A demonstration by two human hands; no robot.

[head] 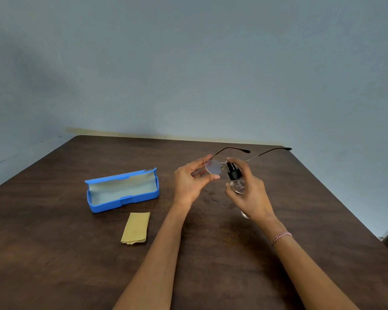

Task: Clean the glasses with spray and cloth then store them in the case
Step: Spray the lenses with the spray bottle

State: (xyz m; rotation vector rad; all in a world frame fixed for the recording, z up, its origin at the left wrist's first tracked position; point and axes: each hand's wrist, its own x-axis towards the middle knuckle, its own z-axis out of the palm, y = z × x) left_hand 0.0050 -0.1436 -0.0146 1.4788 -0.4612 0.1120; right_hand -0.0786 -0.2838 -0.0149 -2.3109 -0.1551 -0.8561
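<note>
My left hand pinches the round metal-framed glasses by the rim of one lens, holding them above the table with both temple arms pointing away from me. My right hand grips a small clear spray bottle with a black nozzle, forefinger on top of the pump, nozzle close to the lens. The other lens is hidden behind the bottle and fingers. The blue glasses case lies open on the left with a pale grey lining. A folded yellow cloth lies just in front of the case.
The dark wooden table stands against a grey-blue wall. Its far edge runs just behind the glasses, and its right edge slopes down toward the lower right corner.
</note>
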